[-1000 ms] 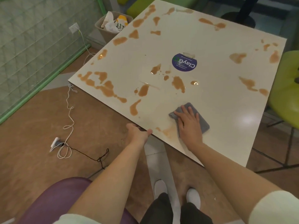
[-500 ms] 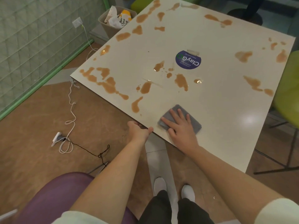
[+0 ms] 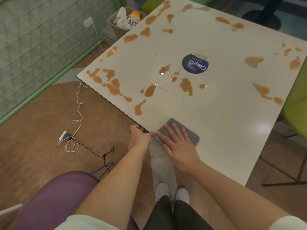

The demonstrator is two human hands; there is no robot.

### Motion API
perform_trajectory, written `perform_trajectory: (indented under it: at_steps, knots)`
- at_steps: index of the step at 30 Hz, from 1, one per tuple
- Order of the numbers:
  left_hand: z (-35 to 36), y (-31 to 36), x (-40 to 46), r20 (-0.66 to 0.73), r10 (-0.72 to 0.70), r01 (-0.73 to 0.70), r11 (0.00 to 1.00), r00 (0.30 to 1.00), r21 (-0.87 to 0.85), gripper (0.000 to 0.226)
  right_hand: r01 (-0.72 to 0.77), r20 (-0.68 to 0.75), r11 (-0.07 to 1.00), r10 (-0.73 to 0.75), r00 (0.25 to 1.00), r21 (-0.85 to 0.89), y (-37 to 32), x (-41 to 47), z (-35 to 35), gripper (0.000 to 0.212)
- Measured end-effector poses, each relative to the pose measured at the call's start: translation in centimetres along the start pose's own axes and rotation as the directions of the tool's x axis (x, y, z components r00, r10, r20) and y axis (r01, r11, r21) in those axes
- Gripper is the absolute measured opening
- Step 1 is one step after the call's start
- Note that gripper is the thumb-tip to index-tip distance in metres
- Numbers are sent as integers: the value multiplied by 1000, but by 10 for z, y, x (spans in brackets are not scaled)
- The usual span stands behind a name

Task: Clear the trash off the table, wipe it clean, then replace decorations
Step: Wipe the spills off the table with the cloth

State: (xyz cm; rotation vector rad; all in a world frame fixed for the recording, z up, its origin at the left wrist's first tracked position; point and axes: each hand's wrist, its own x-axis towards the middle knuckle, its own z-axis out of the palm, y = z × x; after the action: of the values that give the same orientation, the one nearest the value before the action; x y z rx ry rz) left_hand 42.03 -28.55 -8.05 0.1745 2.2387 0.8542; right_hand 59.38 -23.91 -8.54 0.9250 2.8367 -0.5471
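A white square table (image 3: pixel 224 113) carries several brown spill patches (image 3: pixel 113 85) and a round blue sticker (image 3: pixel 195 63) near its middle. My right hand (image 3: pixel 178 145) lies flat with straight fingers on a folded grey cloth (image 3: pixel 191 133), pressing it to the table at the near edge. My left hand (image 3: pixel 140 136) grips the table's near edge just left of the cloth, fingers curled under it.
A bin (image 3: pixel 126 20) holding crumpled wrappers stands on the floor beyond the table's far left corner. A white cable and adapter (image 3: pixel 66 138) lie on the floor to the left. A purple seat (image 3: pixel 54 200) is below me, a green chair (image 3: pixel 297 103) at the right.
My right hand has slid the grey cloth leftward along the near edge toward my left hand, and the smear by that edge is gone. The left hand has stayed on the edge.
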Motion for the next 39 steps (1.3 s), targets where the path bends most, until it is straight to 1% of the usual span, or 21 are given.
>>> perform_trajectory:
  at_steps: [2, 5, 7, 8, 10, 13, 15, 17, 19, 20, 21, 22, 23, 24, 26, 28, 30, 32, 33, 36, 39]
  knots:
    - [0, 2, -1, 3, -13, 13, 1000, 1000, 6, 55, 20, -2, 1000, -20, 1000, 10, 25, -3, -7, 49]
    - [0, 2, 0, 1, -23, 23, 1000, 1000, 10, 55, -146, -24, 989, 146, 989, 38, 61, 19, -22, 54]
    - [0, 0, 2, -10, -23, 23, 999, 1000, 34, 56, -216, -30, 975, 218, 976, 53, 55, 31, -24, 58]
    - [0, 0, 2, -11, -24, 25, 999, 1000, 43, 57, -206, -33, 977, 208, 978, 53, 44, 32, -22, 60]
    - [-1, -1, 4, 2, -27, 27, 998, 1000, 50, 56, -103, -15, 994, 103, 995, 34, 19, 22, -14, 58]
    - [-4, 4, 3, 48, -42, 39, 997, 998, 66, 56, 5, 20, 1000, -5, 1000, 25, 19, 12, -12, 51]
    - [-9, 8, 9, 88, -58, 49, 993, 994, 103, 58, -31, 12, 999, 30, 999, 41, 31, 25, -18, 50]
    - [-14, 14, 15, 119, -67, 46, 984, 991, 170, 67, -146, -2, 987, 146, 989, 67, 39, 41, -23, 50]
    - [-21, 17, 19, 184, -27, -24, 963, 983, 269, 78, -250, -29, 965, 253, 967, 85, 34, 51, -22, 53]
    - [-28, 19, 24, 227, 19, -101, 931, 974, 352, 76, -285, -56, 954, 291, 955, 92, 23, 56, -19, 57]
    - [-36, 22, 27, 268, 51, -171, 877, 962, 449, 67, -291, -74, 953, 297, 952, 86, 11, 56, -14, 61]
    - [-46, 25, 30, 314, 74, -240, 812, 947, 532, 55, -268, -79, 961, 273, 959, 72, -2, 54, -7, 62]
    - [-54, 28, 34, 353, 73, -279, 767, 933, 578, 52, -226, -73, 973, 229, 971, 50, -13, 51, 0, 60]
    - [-62, 32, 42, 377, 69, -299, 746, 924, 595, 59, -178, -66, 984, 180, 981, 30, -20, 48, 4, 58]
    - [-79, 41, 58, 376, 61, -289, 756, 924, 587, 68, -111, -60, 993, 113, 992, 35, -19, 47, 2, 54]
    - [-93, 44, 83, 341, 56, -246, 801, 939, 546, 61, -121, -62, 990, 126, 990, 69, -6, 54, -6, 54]
    - [-105, 45, 112, 266, 63, -194, 842, 962, 503, 58, -245, -73, 960, 256, 964, 132, 2, 63, -14, 56]
    - [-113, 45, 136, 204, 45, -138, 873, 978, 469, 65, -363, -105, 913, 386, 917, 186, -9, 69, -12, 57]
    - [-113, 43, 147, 193, 25, -113, 881, 981, 460, 68, -388, -126, 905, 412, 902, 176, -22, 68, -6, 56]
    - [-110, 45, 160, 206, -35, -67, 882, 978, 467, 68, -358, -155, 926, 373, 915, 118, -65, 59, 14, 51]
    - [-104, 48, 172, 229, -52, -75, 855, 972, 514, 58, -296, -110, 949, 307, 945, 105, -68, 73, 11, 50]
